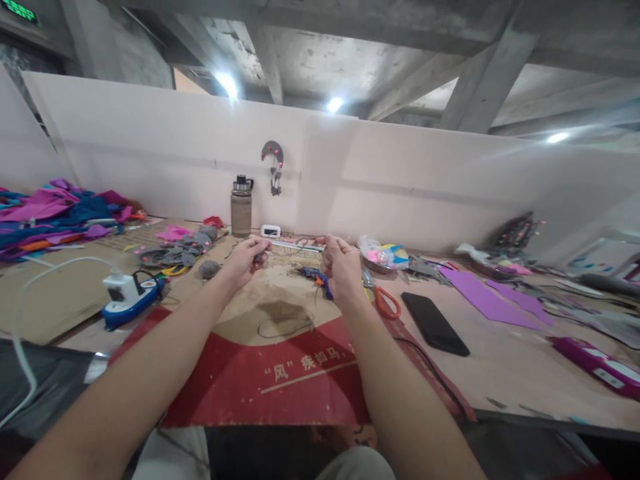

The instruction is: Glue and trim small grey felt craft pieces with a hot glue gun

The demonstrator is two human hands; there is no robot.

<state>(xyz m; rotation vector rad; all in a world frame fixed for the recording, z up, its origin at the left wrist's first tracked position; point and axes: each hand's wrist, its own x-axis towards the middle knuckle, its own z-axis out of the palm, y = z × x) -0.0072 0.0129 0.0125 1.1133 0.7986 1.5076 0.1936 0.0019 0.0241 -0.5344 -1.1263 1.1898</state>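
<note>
My left hand (245,261) is pinched closed on a small dark grey piece, too small to name. My right hand (341,263) is closed in a pinch, with a thin grey cord (303,245) at its fingertips. This cord runs across the gap toward my left hand. Below, a loop of thin cord (283,335) hangs or lies over the red and tan cardboard sheet (225,393); I cannot tell which. A blue-handled tool (313,273) lies beside my right hand, and red-handled scissors (387,303) rest to its right.
A water bottle (241,208) stands by the white partition, where a grey felt moon ornament (273,153) hangs. Grey felt pieces (175,252) and a blue power strip (131,305) sit left. A phone (435,323), purple sheets (487,297) and a bowl of bagged bits (383,267) are right.
</note>
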